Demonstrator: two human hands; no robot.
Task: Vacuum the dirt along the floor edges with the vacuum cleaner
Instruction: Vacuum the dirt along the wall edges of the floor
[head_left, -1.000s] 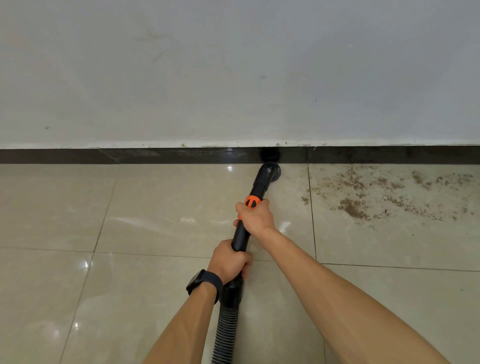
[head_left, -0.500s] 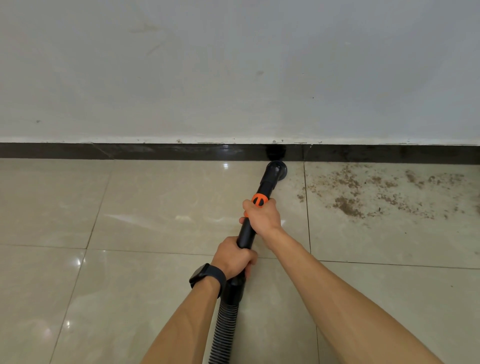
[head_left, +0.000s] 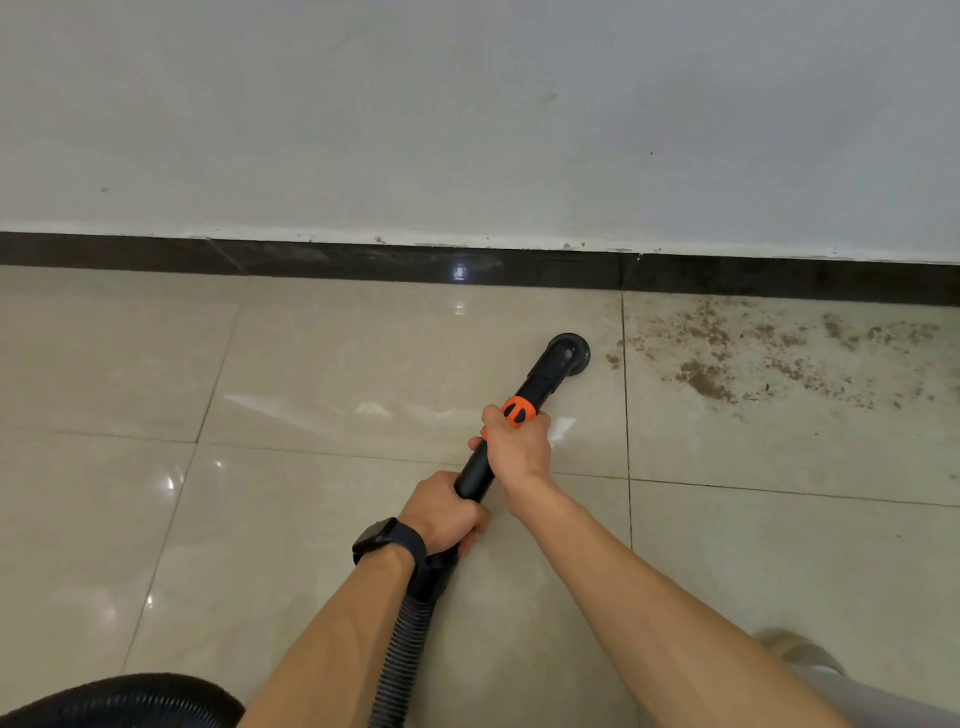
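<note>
The left grip and right grip both wrap tightly round the wand, spaced apart to steer its nozzle toward the dirt by the skirting.

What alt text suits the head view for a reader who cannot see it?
Both hands grip a black vacuum wand: the right hand near its orange collar, the left hand lower, by the ribbed hose. The round nozzle is on beige floor tile, short of the dark baseboard, with brown dirt scattered to its right.
</note>
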